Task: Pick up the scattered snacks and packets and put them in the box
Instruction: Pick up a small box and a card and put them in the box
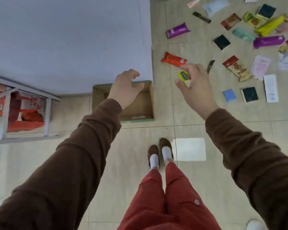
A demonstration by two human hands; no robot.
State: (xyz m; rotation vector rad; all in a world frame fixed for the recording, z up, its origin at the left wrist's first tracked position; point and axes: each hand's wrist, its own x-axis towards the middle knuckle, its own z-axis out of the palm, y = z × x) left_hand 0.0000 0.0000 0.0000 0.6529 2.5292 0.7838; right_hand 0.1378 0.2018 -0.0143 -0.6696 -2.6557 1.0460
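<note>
An open brown cardboard box stands on the tiled floor against a pale wall. My left hand hovers over the box with loosely curled fingers, holding nothing. Just right of the box, my right hand pinches a small yellow packet between thumb and fingers. A red packet lies on the floor just beyond that hand. Several more packets are scattered to the upper right, among them a purple packet, a brown-and-red snack bag and a dark square packet.
A grey metal rack holding red boxes stands at the left. The pale wall fills the upper left. A white sheet lies on the floor beside my feet.
</note>
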